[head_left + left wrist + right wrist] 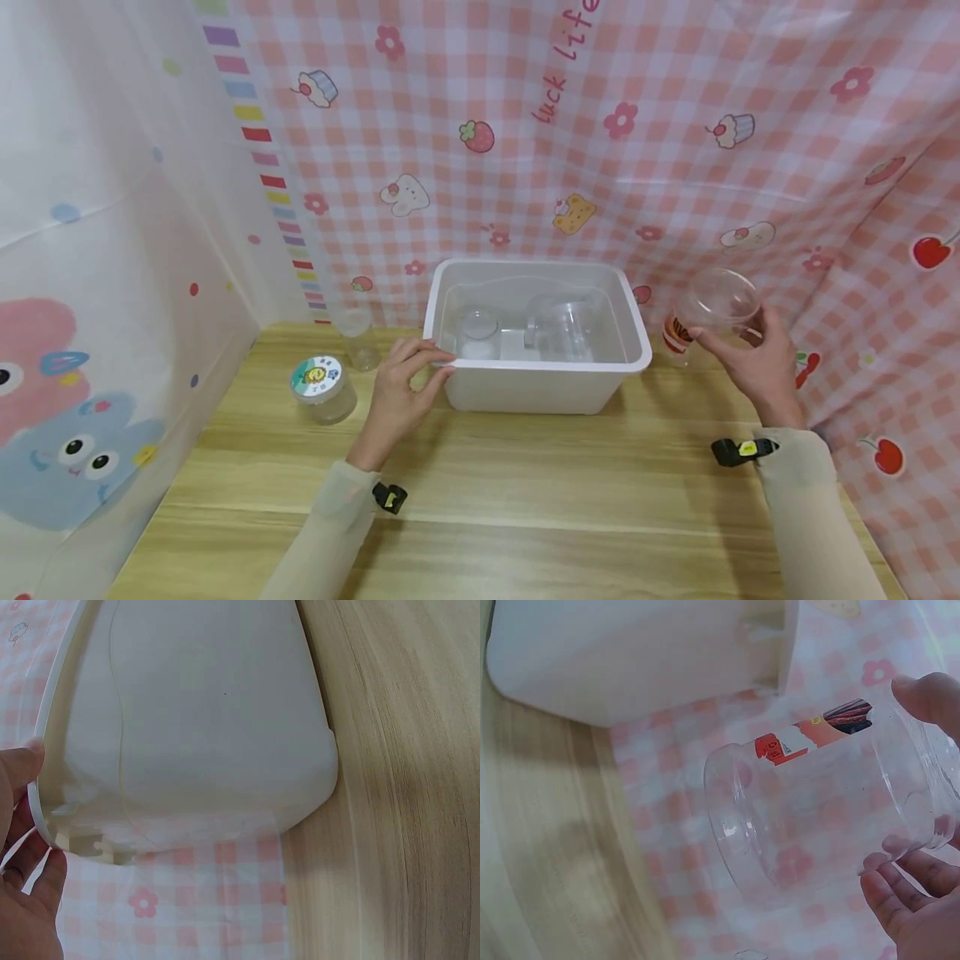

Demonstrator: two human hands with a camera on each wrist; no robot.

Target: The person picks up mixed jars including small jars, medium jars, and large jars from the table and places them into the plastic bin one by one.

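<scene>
My left hand (401, 400) grips the rim of a white plastic bin (532, 387) at its front left corner; the left wrist view shows thumb and fingers on either side of that rim (34, 791). Off the bin's right side, my right hand (757, 358) holds a clear plastic jar (825, 810) near its wide, uncovered mouth. A torn red label (784, 748) clings to the jar's wall, and the jar leans with its base toward the bin. Inside the bin are a clear round container (478, 323) on the left and a larger clear jar (566, 333) lying on its side.
Left of the bin, a tub (330, 407) with a green and white printed lid stands on the wooden table (525, 500). Behind it is a small clear bottle (363, 346). A pink checked cloth (510, 183) hangs close behind the bin and along the right.
</scene>
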